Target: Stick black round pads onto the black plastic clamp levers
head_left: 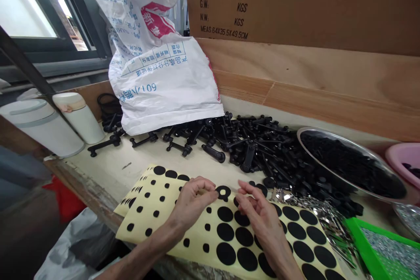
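- A pale yellow backing sheet [200, 234] covered with black round adhesive pads is laid at the near edge of the cream tabletop [108, 166]; small dots are seen on its left part, large discs on its right, and more such sheets are stacked under it.
- The left hand [192, 203] is rested on the sheet, its fingers brought together and pinched on the left edge of a black ring-shaped pad [224, 192], which lies at the sheet's far edge between the two hands.
- The right hand [259, 214] is held just right of the ring, its fingers bent and apart, with nothing gripped.
- At the right, a green plastic tray [352, 227] is filled with small silvery metal pieces [390, 249]; shiny metal clips [315, 210] are strewn beside it.
- Farther back, a round steel bowl [328, 133] is filled with small black parts [348, 162], and a pink plastic basin [398, 153] holding a few dark pieces is set beyond it.
- A heap of black plastic lever parts [249, 144] is spread from the mouth of a white woven sack [157, 83].
- Two white lidded canisters [78, 118] are stood at the far left.
- A brown printed carton [311, 4] is placed behind everything.
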Action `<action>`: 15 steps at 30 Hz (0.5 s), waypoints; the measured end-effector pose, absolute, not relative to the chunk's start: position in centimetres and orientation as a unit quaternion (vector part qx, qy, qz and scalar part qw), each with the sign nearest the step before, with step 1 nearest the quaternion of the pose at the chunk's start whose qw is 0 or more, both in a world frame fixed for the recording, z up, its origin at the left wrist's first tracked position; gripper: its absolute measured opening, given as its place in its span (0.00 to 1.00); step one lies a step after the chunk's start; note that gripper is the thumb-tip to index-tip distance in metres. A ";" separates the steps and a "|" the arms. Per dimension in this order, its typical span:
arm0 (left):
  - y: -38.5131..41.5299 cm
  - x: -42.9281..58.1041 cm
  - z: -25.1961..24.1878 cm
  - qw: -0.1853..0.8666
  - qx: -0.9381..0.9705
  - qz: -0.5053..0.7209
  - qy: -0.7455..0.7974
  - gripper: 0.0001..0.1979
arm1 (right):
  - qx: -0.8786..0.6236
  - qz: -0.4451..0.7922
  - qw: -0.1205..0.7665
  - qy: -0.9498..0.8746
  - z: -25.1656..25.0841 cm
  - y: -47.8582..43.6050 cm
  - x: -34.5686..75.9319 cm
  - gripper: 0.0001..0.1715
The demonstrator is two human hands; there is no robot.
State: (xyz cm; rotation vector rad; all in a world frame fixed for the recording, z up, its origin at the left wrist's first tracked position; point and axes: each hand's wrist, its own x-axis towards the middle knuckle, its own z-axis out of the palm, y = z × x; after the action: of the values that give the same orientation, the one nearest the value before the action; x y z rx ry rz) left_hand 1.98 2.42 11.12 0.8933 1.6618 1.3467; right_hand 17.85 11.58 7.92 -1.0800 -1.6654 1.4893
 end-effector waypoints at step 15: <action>5.8 1.4 12.5 0.326 0.450 0.520 0.649 0.15 | -0.332 0.330 0.490 -0.735 9.8 9.9 17.5 0.08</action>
State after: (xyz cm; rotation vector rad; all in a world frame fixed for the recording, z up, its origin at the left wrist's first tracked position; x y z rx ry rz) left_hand 1.37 5.78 12.46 1.1797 1.6994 1.3613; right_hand 17.50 9.93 9.84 -0.8055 -1.7858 0.8012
